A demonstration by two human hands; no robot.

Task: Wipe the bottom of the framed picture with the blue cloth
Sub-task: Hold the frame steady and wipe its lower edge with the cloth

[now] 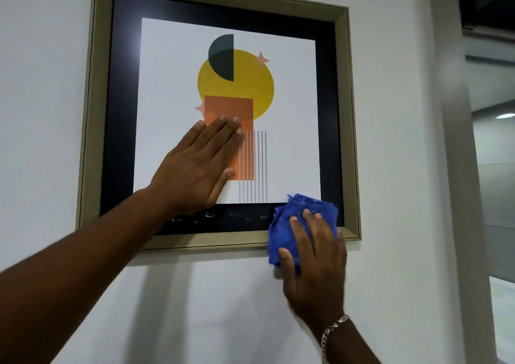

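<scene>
Head cam, close, looks fwd and slightly up at wall (390, 141).

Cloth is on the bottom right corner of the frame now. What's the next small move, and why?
Probably slide the right hand and blue cloth leftward along the framed picture's bottom: whitish smudges show there, and the left hand braces the glass.

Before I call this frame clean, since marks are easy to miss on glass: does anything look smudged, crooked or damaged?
Yes. Pale smears streak the black border along the bottom, left of the blue cloth under the right hand. The left hand lies flat on the glass. The framed picture shows no damage; its slant may be lens distortion.
</scene>
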